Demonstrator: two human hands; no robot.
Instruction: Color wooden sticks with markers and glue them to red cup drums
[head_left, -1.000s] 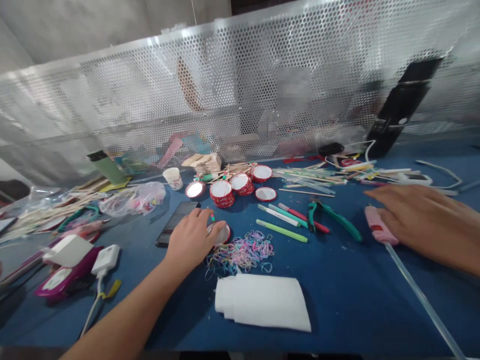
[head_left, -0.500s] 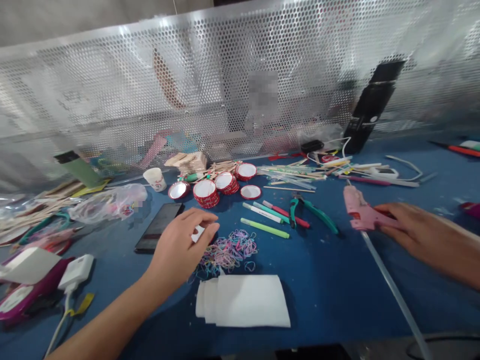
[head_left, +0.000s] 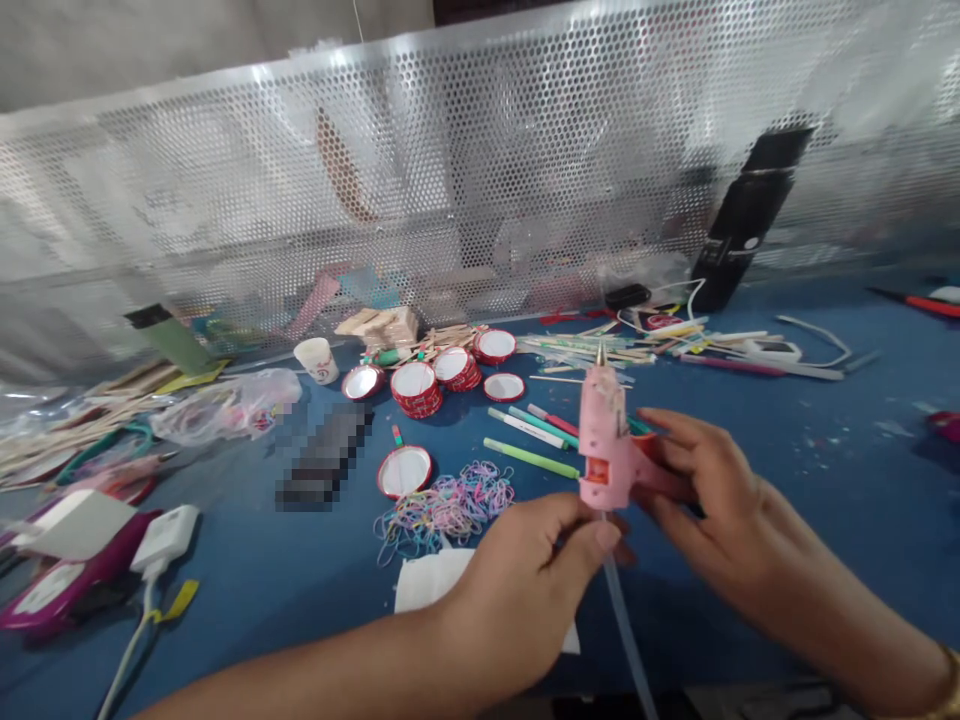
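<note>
My right hand (head_left: 720,490) is wrapped round the handle of a pink glue gun (head_left: 604,440), whose metal nozzle points away from me. A long translucent glue stick (head_left: 626,630) runs out of its back end. Just below the gun, my left hand (head_left: 532,580) is closed with thumb and fingers on the glue stick. Behind my left wrist, a folded white sheet (head_left: 431,580) is partly covered. A heap of coloured rubber bands (head_left: 450,505) lies beyond it, with a red-rimmed white disc (head_left: 405,470) on a short stick at its far edge.
Stacked red-rimmed discs (head_left: 416,388) stand farther back, near a paper cup (head_left: 316,360). Several markers (head_left: 532,458) lie left of the gun, which partly hides the pliers. A black bottle (head_left: 750,220) leans at the perforated metal screen (head_left: 480,170). A charger (head_left: 165,540) lies left.
My right hand has brought the glue gun left, towards the middle. My left hand has left the disc by the rubber bands and moved right, closing on the glue stick.
</note>
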